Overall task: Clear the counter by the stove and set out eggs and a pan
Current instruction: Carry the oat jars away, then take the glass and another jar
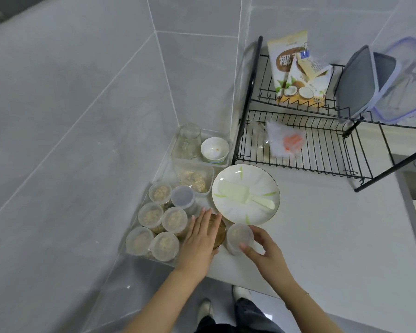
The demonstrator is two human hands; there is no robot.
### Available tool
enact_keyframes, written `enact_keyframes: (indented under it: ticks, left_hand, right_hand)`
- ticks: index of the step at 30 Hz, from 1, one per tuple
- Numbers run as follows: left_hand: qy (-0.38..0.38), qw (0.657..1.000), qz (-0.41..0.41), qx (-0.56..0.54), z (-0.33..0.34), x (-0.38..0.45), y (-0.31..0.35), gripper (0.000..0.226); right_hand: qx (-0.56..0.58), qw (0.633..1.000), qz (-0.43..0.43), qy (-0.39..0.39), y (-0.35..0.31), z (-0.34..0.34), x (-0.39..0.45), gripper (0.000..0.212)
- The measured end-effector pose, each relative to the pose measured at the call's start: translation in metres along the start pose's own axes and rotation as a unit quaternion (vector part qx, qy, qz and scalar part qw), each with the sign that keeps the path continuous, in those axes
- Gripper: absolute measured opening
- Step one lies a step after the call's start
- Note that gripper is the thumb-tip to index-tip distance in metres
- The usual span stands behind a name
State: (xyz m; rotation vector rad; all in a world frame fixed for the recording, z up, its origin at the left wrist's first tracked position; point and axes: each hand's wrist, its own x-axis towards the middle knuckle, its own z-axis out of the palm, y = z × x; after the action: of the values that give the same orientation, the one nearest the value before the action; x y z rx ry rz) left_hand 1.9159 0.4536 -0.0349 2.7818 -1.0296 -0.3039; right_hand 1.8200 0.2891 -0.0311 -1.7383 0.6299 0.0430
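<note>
My left hand (199,236) lies flat with straight fingers on top of a brown-lidded jar (220,233) at the counter's left end. My right hand (259,248) curls its fingers and thumb round a small frosted plastic tub (238,236) standing just right of that jar. Behind both sits a white plate (264,212) with green marks, carrying a pale green scoop (240,193). No eggs or pan are in view.
Several lidded tubs of oats (151,216) fill a clear tray (135,254) against the left wall. A glass cup (189,140) and a white bowl (214,149) stand in the corner. A black wire dish rack (310,152) holds coconut packets (296,75) and container lids. A sink edge (411,200) lies far right.
</note>
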Motion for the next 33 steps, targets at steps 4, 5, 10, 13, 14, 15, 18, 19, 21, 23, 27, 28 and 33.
enact_keyframes:
  ticks: [4, 5, 10, 13, 14, 15, 18, 19, 21, 23, 27, 28, 33]
  left_hand:
    - [-0.009, 1.0, -0.014, 0.008, -0.001, 0.003, -0.002, 0.086]
    - [-0.01, 1.0, -0.015, 0.007, 0.0, 0.004, -0.003, 0.086]
    - [-0.014, 1.0, -0.012, -0.006, -0.004, 0.004, -0.004, 0.086]
    - [0.018, 0.988, -0.009, -0.151, -0.01, 0.0, -0.003, 0.081]
    - [0.044, 0.972, -0.018, -0.228, -0.014, -0.004, -0.003, 0.079]
    - [0.073, 0.952, -0.03, -0.297, -0.019, -0.008, -0.002, 0.076]
    - [0.146, 0.892, -0.074, -0.422, -0.035, -0.025, -0.003, 0.062]
    - [0.153, 0.87, -0.086, -0.461, -0.041, -0.029, -0.003, 0.058]
    - [0.14, 0.822, -0.103, -0.542, -0.056, -0.037, -0.002, 0.05]
    - [0.115, 0.784, -0.095, -0.603, -0.072, -0.043, 0.001, 0.043]
    - [0.075, 0.751, -0.049, -0.654, -0.095, -0.048, 0.006, 0.037]
    - [0.065, 0.741, -0.04, -0.667, -0.098, -0.049, 0.007, 0.035]
    - [0.01, 0.727, -0.005, -0.687, -0.103, -0.055, 0.021, 0.026]
  right_hand:
    - [-0.002, 1.0, 0.003, 0.011, -0.004, 0.006, 0.001, 0.038]
    - [-0.002, 1.0, 0.004, 0.013, -0.004, 0.007, 0.002, 0.038]
    - [-0.003, 1.0, 0.011, 0.013, -0.005, 0.01, 0.002, 0.041]
    - [0.004, 1.0, 0.018, 0.014, -0.009, 0.009, -0.002, 0.045]
    - [0.007, 1.0, 0.015, 0.019, -0.01, 0.008, -0.005, 0.046]
    - [0.007, 1.0, 0.014, 0.026, -0.013, 0.007, -0.008, 0.047]
    - [0.021, 0.999, 0.003, 0.049, -0.027, -0.002, -0.019, 0.039]
    - [0.032, 0.998, -0.002, 0.051, -0.033, -0.005, -0.024, 0.035]
    - [0.057, 0.997, -0.008, 0.045, -0.046, -0.012, -0.033, 0.029]
    - [0.081, 0.996, -0.012, 0.043, -0.059, -0.016, -0.044, 0.025]
    - [0.11, 0.992, -0.028, 0.055, -0.078, -0.017, -0.073, 0.024]
    - [0.114, 0.991, -0.032, 0.065, -0.081, -0.017, -0.081, 0.024]
    - [0.092, 0.987, -0.046, 0.121, -0.086, -0.019, -0.119, 0.024]
